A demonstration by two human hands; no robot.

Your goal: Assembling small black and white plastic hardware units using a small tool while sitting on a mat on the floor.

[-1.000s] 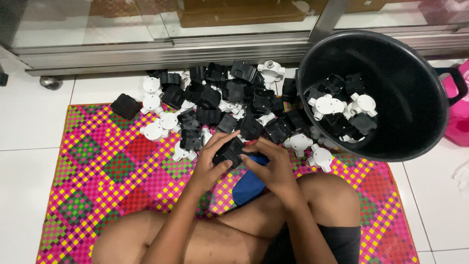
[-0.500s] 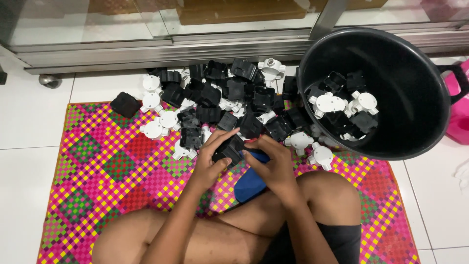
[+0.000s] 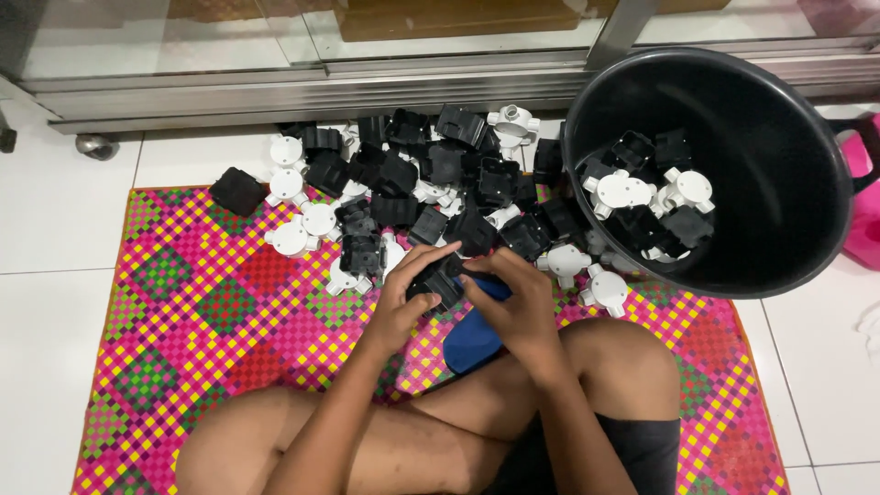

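Both your grips close on one black plastic box (image 3: 438, 282): your left hand (image 3: 401, 305) wraps it from the left, your right hand (image 3: 519, 307) pinches its right edge, over one blue object (image 3: 475, 332). You sit on one pink woven mat (image 3: 197, 307). One black bucket (image 3: 779, 156) tilts at your right, holding about nine fittings. Beyond the box, just past your fingers, lies a pile of black and white fittings (image 3: 412, 183), too overlapped to count.

Both hands' fingers (image 3: 417, 275) grip a black box (image 3: 440, 282) (over mat (image 3: 183, 302)).

Bright, even overhead light, soft shadows, sharp focus, slight wide-angle bending.
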